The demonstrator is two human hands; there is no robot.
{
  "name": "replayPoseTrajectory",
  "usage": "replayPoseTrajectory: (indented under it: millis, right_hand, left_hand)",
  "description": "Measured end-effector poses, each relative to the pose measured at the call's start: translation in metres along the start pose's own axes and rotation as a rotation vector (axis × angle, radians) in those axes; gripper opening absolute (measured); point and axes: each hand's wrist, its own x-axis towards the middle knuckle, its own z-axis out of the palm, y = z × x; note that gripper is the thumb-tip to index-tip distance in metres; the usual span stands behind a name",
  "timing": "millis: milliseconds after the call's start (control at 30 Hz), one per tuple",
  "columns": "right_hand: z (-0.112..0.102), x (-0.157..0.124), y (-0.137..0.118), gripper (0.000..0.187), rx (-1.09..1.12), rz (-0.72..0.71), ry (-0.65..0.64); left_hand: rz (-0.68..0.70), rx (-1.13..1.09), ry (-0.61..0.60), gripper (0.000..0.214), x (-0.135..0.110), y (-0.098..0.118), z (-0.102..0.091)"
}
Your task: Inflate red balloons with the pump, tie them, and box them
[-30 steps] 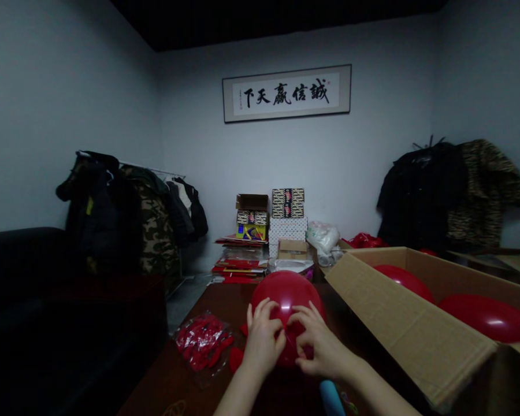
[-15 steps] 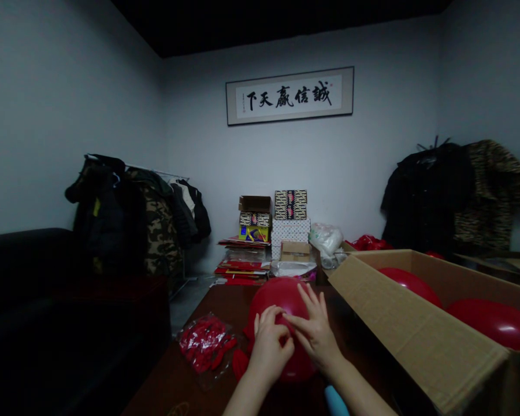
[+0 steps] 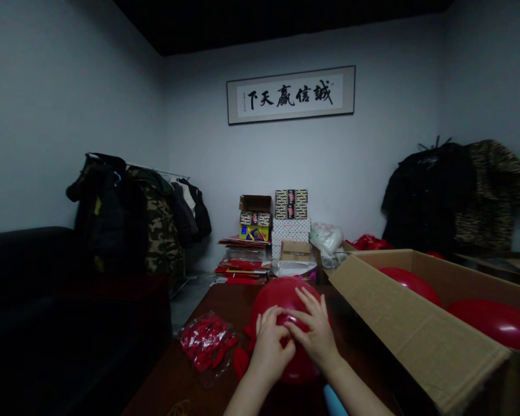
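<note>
An inflated red balloon (image 3: 281, 292) is in front of me over the dark wooden table (image 3: 219, 297). My left hand (image 3: 271, 341) is closed, thumb and fingers pinching at the near side of the balloon, where its neck seems to be. Against those fingertips, my right hand (image 3: 314, 329) brings its thumb and forefinger together, its other fingers raised over the balloon. The pinched part itself is hidden by the fingers. To the left lies a clear plastic bag of uninflated red balloons (image 3: 205, 344), with a loose red balloon (image 3: 241, 363) beside it.
An open cardboard box (image 3: 420, 332) with inflated red balloons (image 3: 498, 323) stands at the right. A light-blue object (image 3: 334, 400) lies partly under my right forearm. Stacked boxes (image 3: 291, 231) and red papers (image 3: 242, 268) sit at the far end. A black sofa (image 3: 26, 260) is on the left.
My right thumb and forefinger have come closer together, meeting at my left fingertips. The left hand keeps its pinch, and the balloon has barely shifted.
</note>
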Motion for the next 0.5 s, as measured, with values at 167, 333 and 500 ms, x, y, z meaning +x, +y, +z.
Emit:
replayPoseTrajectory:
  millis: [167,333,500]
  right_hand:
    - [-0.012,0.001,0.006,0.045,0.0,-0.031,-0.069]
    - [-0.022,0.004,-0.001,0.057,-0.045,-0.149,-0.239]
    - [-0.014,0.004,-0.007,0.035,-0.037,-0.148,-0.244]
  left_hand:
    - [0.029,0.046,-0.013,0.011,-0.001,-0.005,-0.007]
    - [0.078,0.144,0.007,0.01,0.004,-0.007,-0.016]
    - [0.184,0.212,-0.003,0.012,0.007,-0.003,-0.021]
